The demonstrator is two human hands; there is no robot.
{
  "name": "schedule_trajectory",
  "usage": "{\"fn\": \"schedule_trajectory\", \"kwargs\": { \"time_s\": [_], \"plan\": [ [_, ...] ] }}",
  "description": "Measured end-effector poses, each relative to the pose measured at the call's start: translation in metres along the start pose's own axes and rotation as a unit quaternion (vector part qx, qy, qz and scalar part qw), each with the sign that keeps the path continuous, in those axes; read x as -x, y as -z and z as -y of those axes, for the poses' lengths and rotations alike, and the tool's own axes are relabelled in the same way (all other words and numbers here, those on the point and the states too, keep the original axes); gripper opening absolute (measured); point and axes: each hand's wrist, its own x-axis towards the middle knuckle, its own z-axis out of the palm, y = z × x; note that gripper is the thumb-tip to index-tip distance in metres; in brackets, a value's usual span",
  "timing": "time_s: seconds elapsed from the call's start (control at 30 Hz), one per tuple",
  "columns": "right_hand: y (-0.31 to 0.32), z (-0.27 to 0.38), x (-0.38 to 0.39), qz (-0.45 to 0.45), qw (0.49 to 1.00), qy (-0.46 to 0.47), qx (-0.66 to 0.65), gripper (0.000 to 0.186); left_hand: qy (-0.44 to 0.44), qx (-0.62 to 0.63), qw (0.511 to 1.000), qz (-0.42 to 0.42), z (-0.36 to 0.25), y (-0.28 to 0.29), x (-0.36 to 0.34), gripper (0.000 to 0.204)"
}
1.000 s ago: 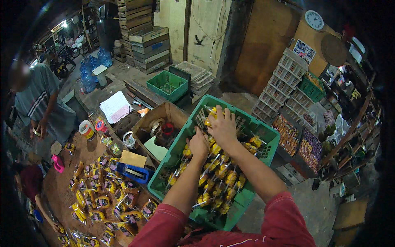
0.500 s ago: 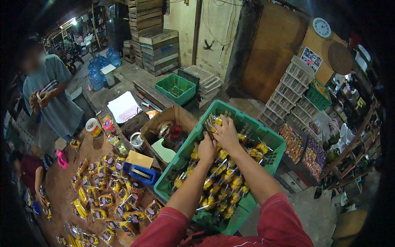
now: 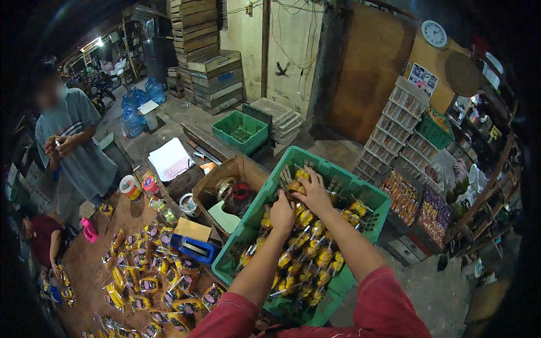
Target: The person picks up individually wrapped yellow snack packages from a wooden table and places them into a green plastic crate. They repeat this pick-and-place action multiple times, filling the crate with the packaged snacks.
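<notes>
Both my hands are inside a green plastic crate (image 3: 230, 254) holding several rows of yellow bread rolls (image 3: 307, 248) in clear wrappers. Toward the crate's far end, my right hand (image 3: 314, 196) is closed around a wrapped bread roll (image 3: 297, 184), its fingers curled over the top. Just left of it, my left hand (image 3: 282, 213) has its fingers bent in against the near side of the same roll. Its fingertips are partly hidden.
Many wrapped rolls (image 3: 149, 284) lie on the brown table at left, near a blue tape dispenser (image 3: 194, 248). A cardboard box (image 3: 256, 176) touches the crate's left side. A person (image 3: 73, 135) stands far left; another's arm (image 3: 54, 245) reaches in below. White crates (image 3: 389, 129) are stacked right.
The wrapped roll shows more plainly between my hands, which sit slightly lower in the picture. The view has shifted a little. The standing person's hands have moved.
</notes>
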Motion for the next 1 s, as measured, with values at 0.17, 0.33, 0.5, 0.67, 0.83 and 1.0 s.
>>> {"fn": "schedule_trajectory", "kwargs": {
  "time_s": [0.17, 0.33, 0.5, 0.67, 0.83, 1.0],
  "plan": [
    [0.013, 0.008, -0.009, 0.081, 0.989, 0.006, 0.125, 0.062, -0.003, 0.023, 1.0, -0.001, 0.004, -0.008, -0.003, 0.059],
    [0.017, 0.023, -0.024, 0.124, 0.969, -0.003, 0.213, 0.061, 0.003, 0.02, 1.0, -0.011, 0.004, -0.014, -0.002, 0.061],
    [0.002, 0.022, -0.032, 0.181, 0.958, -0.034, 0.221, 0.057, -0.015, 0.02, 1.0, -0.019, 0.007, -0.016, -0.001, 0.051],
    [0.002, 0.02, -0.035, 0.251, 0.942, -0.069, 0.212, 0.064, -0.009, 0.046, 0.999, 0.015, 0.009, -0.012, -0.003, 0.037],
    [0.004, 0.011, -0.015, 0.164, 0.972, -0.031, 0.162, 0.073, -0.043, 0.087, 0.989, -0.113, -0.002, 0.005, 0.015, 0.04],
    [-0.035, -0.021, -0.014, 0.086, 0.985, 0.039, 0.147, 0.059, -0.155, 0.169, 0.962, -0.145, -0.004, 0.032, 0.08, 0.053]
  ]
}}
